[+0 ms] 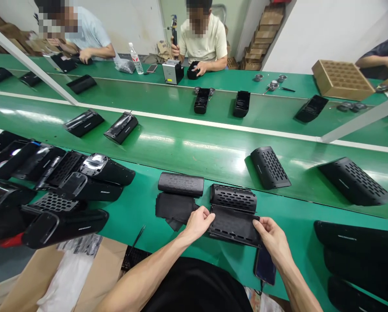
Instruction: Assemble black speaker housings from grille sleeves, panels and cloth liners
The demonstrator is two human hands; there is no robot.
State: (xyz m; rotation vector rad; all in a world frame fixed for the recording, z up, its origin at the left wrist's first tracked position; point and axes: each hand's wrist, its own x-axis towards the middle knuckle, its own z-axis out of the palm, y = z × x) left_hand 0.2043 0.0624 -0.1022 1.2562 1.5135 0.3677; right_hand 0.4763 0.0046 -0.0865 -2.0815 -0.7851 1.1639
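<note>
A thin black fabric sheet (234, 218) lies stretched over a black slotted panel (232, 237), covering most of it except the row of slots along the near edge. My left hand (200, 220) pinches the sheet at its left edge. At the opposite edge my right hand (270, 232) pinches it between thumb and fingers. Just beyond stands a curved slotted black cover (233, 198). Left of my left hand is a loose pile of black fabric sheets (175, 208), with another slotted cover (181, 184) behind it.
A phone (265, 265) lies below my right hand. Black speaker-like housings (93, 188) crowd the left, and more (353, 242) sit at the right. Several covers (270, 168) rest on the green conveyor belt (187, 149). Two co-workers (207, 41) sit opposite; another's arm shows at far right.
</note>
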